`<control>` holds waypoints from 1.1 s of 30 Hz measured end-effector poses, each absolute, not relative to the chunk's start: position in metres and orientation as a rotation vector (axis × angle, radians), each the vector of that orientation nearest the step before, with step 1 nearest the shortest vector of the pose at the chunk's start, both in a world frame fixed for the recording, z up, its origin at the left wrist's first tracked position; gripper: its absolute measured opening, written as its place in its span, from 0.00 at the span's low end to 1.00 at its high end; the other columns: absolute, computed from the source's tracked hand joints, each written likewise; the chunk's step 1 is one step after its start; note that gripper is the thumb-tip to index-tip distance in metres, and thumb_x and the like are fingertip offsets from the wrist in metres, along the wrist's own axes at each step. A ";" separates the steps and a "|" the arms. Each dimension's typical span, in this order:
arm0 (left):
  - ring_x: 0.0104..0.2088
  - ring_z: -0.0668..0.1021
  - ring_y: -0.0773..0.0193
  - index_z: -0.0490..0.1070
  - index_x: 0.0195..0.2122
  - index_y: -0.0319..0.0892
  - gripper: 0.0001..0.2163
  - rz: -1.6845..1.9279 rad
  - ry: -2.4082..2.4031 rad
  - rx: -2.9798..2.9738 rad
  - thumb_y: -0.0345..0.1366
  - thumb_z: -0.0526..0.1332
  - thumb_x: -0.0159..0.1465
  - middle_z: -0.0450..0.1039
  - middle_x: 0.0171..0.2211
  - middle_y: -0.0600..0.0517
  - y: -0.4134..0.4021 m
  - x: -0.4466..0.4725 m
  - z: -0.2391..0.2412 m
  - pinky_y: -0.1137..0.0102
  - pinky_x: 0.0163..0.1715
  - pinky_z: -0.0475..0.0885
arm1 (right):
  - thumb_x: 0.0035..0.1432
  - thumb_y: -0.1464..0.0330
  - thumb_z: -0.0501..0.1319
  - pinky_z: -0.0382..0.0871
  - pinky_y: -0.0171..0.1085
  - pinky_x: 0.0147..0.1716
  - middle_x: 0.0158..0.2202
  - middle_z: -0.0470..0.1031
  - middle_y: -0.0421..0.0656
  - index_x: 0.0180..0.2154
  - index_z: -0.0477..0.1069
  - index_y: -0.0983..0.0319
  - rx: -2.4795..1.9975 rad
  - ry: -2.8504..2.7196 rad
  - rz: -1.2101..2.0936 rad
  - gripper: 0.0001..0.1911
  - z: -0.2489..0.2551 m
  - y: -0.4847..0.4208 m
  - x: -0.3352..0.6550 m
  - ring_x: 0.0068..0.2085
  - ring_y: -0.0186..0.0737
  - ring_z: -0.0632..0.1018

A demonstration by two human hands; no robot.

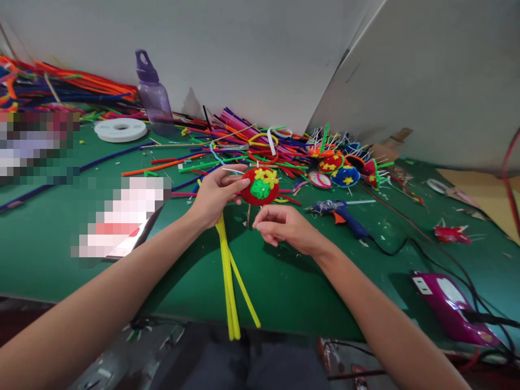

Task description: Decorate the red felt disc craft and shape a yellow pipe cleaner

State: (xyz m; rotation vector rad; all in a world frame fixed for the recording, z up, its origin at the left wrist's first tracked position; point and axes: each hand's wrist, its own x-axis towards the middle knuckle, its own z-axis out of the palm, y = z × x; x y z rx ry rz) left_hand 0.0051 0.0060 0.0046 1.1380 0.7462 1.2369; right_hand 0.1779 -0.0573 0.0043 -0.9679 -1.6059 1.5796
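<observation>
**Red disc with flowers, held in the left hand above a green worktable**

- Worktable [195,276]: green, spread beneath everything listed.
- Heap of fuzzy stems [239,130]: mixed colours, along the wall side.
- Yellow stems [225,276]: fanned from below the left hand toward the near edge.
- Purple bottle [155,103]: upright, behind the white reel.
- Magenta case [450,309]: near right corner, black cable across it.
- Left hand [217,195]: thumb and fingers pinching the disc's left edge.
- Right hand [280,225]: fingers curled close, just below the disc; whether they grip something thin, cannot tell.
- Blue glue gun [345,216]: lying right of the right hand.
- White reel [109,131]: flat, left of the bottle.
- Red disc [273,192]: raised before the heap, its face toward the camera.
- Flowers on disc: yellow above, green below.
</observation>
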 end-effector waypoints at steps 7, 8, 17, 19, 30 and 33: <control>0.23 0.73 0.72 0.74 0.41 0.40 0.18 1.236 0.757 1.132 0.34 0.70 0.49 0.74 0.28 0.53 0.005 0.006 0.005 0.78 0.18 0.68 | 0.54 0.66 0.62 0.53 0.30 0.19 0.17 0.64 0.33 0.31 0.68 0.64 -0.905 -1.609 1.574 0.07 0.004 -0.058 0.179 0.18 0.27 0.64; 0.23 0.73 0.72 0.74 0.41 0.40 0.17 1.236 0.759 1.132 0.34 0.70 0.48 0.74 0.28 0.53 0.005 0.006 0.006 0.78 0.18 0.68 | 0.54 0.67 0.62 0.53 0.30 0.19 0.17 0.64 0.33 0.30 0.68 0.64 -0.892 -1.605 1.572 0.07 0.004 -0.058 0.179 0.18 0.26 0.64; 0.23 0.73 0.72 0.74 0.41 0.40 0.18 1.237 0.752 1.144 0.34 0.70 0.49 0.74 0.28 0.52 0.006 0.005 0.005 0.78 0.18 0.68 | 0.54 0.69 0.62 0.53 0.30 0.19 0.16 0.63 0.32 0.28 0.68 0.63 -0.903 -1.615 1.488 0.05 0.004 -0.059 0.178 0.17 0.26 0.63; 0.23 0.73 0.72 0.74 0.41 0.40 0.18 1.235 0.753 1.140 0.34 0.70 0.49 0.74 0.28 0.52 0.006 0.005 0.004 0.78 0.18 0.68 | 0.54 0.67 0.62 0.53 0.30 0.19 0.17 0.63 0.32 0.30 0.69 0.63 -0.920 -1.612 1.476 0.06 0.005 -0.059 0.178 0.17 0.26 0.63; 0.24 0.73 0.72 0.74 0.41 0.40 0.18 1.230 0.733 1.135 0.35 0.71 0.48 0.74 0.27 0.54 0.006 0.003 0.003 0.78 0.18 0.68 | 0.57 0.66 0.60 0.52 0.29 0.18 0.17 0.62 0.33 0.32 0.69 0.63 -0.907 -1.543 1.586 0.06 0.005 -0.061 0.176 0.18 0.26 0.65; 0.24 0.73 0.71 0.74 0.41 0.40 0.19 1.221 0.732 1.138 0.36 0.71 0.48 0.74 0.27 0.55 0.005 0.003 0.003 0.77 0.19 0.68 | 0.56 0.69 0.60 0.50 0.29 0.17 0.17 0.62 0.33 0.29 0.68 0.63 -0.904 -1.535 1.584 0.04 0.004 -0.061 0.175 0.18 0.27 0.65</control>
